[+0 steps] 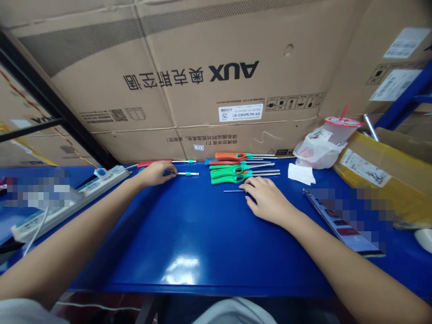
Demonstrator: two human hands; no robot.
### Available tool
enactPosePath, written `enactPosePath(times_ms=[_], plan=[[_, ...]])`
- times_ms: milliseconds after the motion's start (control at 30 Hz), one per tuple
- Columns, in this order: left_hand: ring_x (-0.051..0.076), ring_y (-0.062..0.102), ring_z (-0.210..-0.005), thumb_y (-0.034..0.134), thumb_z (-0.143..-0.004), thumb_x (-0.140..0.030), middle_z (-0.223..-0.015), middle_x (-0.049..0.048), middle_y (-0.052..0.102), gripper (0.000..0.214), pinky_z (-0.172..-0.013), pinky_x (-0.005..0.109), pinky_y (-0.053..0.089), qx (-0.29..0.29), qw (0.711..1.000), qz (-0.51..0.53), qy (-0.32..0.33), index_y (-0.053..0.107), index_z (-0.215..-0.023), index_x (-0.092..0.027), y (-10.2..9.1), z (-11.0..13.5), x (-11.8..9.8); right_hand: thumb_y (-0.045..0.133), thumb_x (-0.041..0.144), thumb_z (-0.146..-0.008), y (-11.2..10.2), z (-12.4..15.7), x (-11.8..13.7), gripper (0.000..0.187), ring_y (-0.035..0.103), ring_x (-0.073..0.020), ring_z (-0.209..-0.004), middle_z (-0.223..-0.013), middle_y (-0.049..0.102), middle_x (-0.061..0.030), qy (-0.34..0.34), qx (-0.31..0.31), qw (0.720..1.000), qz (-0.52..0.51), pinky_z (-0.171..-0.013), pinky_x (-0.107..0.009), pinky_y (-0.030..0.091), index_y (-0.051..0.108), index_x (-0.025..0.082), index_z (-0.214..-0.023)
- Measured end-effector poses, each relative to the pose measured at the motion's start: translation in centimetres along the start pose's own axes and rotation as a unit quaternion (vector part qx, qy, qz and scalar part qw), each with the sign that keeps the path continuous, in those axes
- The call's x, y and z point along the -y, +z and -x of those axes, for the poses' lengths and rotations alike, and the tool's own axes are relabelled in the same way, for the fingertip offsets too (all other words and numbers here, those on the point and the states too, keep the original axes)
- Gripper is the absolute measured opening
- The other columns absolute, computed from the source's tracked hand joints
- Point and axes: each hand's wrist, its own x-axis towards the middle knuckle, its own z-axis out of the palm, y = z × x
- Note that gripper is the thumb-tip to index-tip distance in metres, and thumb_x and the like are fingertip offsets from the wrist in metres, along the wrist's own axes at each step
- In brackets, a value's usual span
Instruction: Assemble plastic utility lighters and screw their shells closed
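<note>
Right fingers [250, 187] over partly hidden thin rod [232, 191].

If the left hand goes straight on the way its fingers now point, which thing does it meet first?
Past the silver metal rod with a teal band just ahead, the left hand would probably meet the green plastic lighter handles first; exact depth is unclear.

Green and orange lighters [224, 172] flat together, thin metal rod [233, 191] nearby
</note>
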Motion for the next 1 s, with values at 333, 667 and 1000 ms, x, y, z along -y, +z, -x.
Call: enactPosePath(times_ms=[333, 667, 1000], plan=[[0.023, 0.073, -0.098, 0.066, -0.093, -0.051, -0.103, 0.0068, 0.08, 0.029, -0.093, 0.035, 0.055, 0.054, 0.977, 0.137, 0.154, 0.081, -0.103, -0.027, 1.7, 2.5, -11.0, 0.053, 0.013, -0.094, 0.3, -0.3, -2.8, 0.036, 0.064, -0.0335, -0.117, -0.124, 0.072, -0.0131, 0.044, -0.01, 0.999, -0.004, -0.096, -0.048, 0.049, 0.069, 0.019, -0.127], [0.028, 0.069, -0.109, 0.087, -0.071, -0.055, -0.126, 0.0071, 0.07, 0.069, -0.093, 0.035, 0.054, 0.09, 0.982, 0.117, 0.12, 0.065, -0.133, -0.033, 0.4, 4.2, -14.5, 0.052, 0.036, -0.101, -1.0, 0.1, -2.0, 0.029, 0.065, -0.0271, -0.115, -0.118, 0.075, -0.0105, -0.02, -0.068, 0.994, -0.085, -0.1, -0.044, 0.049, 0.072, 0.021, -0.116], [0.024, 0.068, -0.111, 0.073, -0.091, -0.043, -0.118, 0.0063, 0.073, 0.038, -0.101, 0.036, 0.053, 0.006, 0.959, 0.247, 0.138, 0.07, -0.126, -0.029, 5.6, 4.0, -17.0, 0.077, 0.053, -0.085, -1.4, 0.6, 0.9, 0.053, 0.069, -0.0209, -0.091, -0.106, 0.074, -0.003, -0.095, 0.09, 0.972, -0.197, -0.078, -0.029, 0.048, 0.063, 0.026, -0.129]])
